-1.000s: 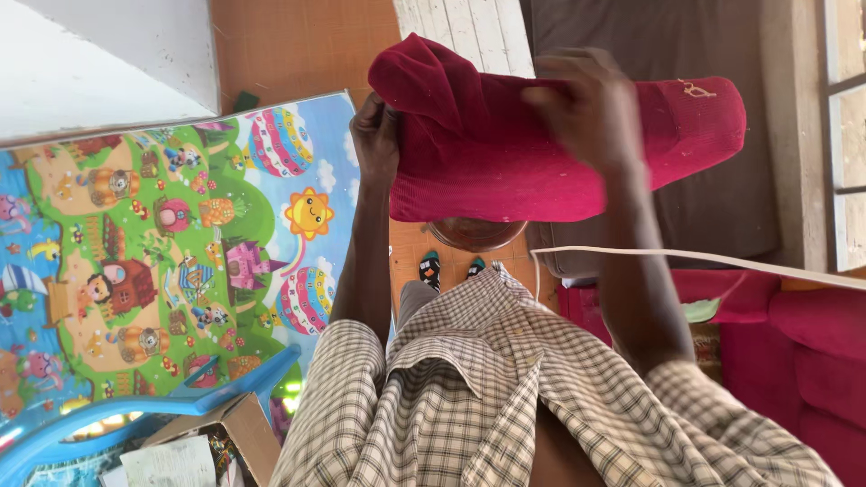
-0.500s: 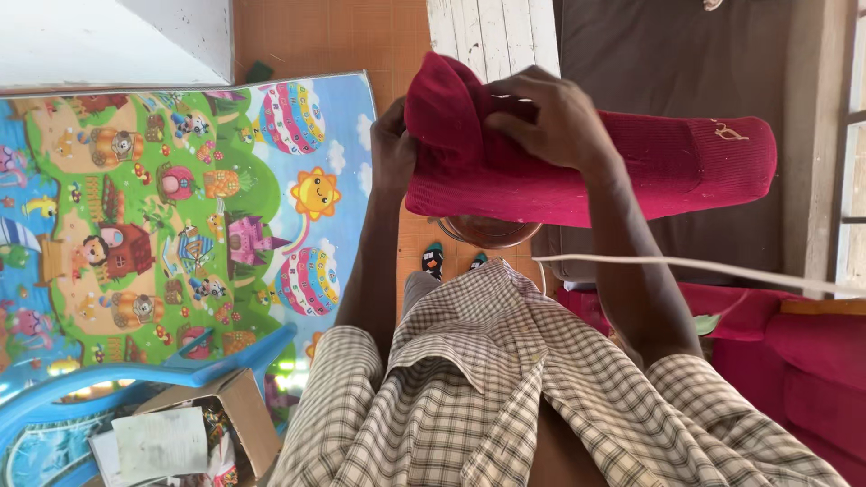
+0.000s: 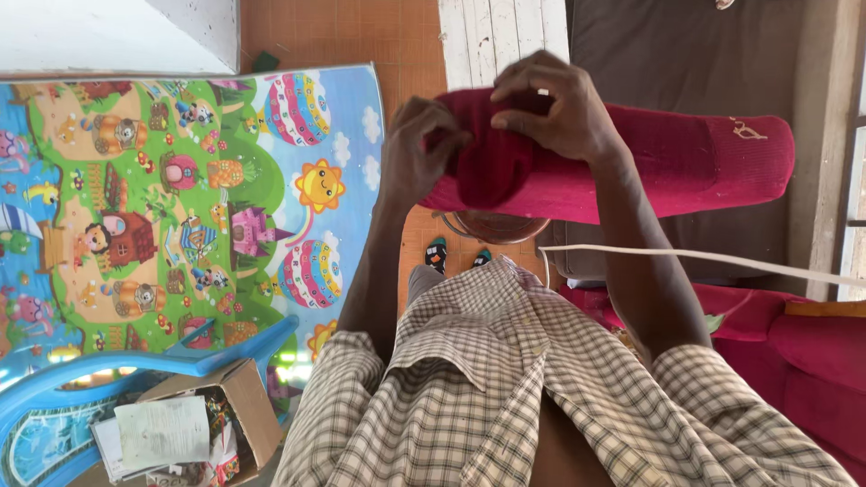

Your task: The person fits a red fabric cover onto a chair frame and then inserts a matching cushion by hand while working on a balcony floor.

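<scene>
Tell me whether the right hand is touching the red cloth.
Touching. The head view shows the right hand with its fingers pressed onto the folded end of the red cloth.

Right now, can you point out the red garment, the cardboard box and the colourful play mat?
red knitted garment (image 3: 686, 167), head view: on its long flat stretch, right of the hands.
cardboard box (image 3: 248, 406), head view: on its brown side wall.
play mat (image 3: 180, 207), head view: on its green middle.

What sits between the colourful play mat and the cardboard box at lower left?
In the head view, a blue plastic chair lies between the play mat and the cardboard box.
</scene>
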